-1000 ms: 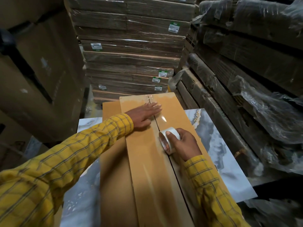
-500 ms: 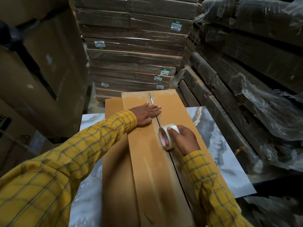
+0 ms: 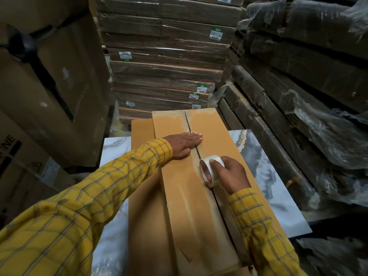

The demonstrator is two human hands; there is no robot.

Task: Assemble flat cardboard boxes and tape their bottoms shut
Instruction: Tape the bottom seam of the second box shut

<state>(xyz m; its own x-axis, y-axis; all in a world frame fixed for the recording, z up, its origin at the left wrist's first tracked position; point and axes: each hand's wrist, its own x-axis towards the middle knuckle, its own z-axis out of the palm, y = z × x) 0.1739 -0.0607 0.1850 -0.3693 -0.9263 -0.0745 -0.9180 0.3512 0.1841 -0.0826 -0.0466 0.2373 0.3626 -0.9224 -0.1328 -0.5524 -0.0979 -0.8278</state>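
Box (image 3: pixel 199 196) lies lengthwise on marble-pattern table (image 3: pixel 278 196), bottom flaps up, centre seam open along most of its length. Left hand (image 3: pixel 182 145) flat, fingers straight and together, pressing across seam at box's far part. Right hand (image 3: pixel 229 172) curled round tape roll (image 3: pixel 210 170), roll on edge at seam, nearer than left hand. Wrapped cardboard stacks (image 3: pixel 165 66) beyond box.

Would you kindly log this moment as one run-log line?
step: taping box bottom | left hand: flat on seam | right hand: grips tape roll on seam | box: near seam untaped
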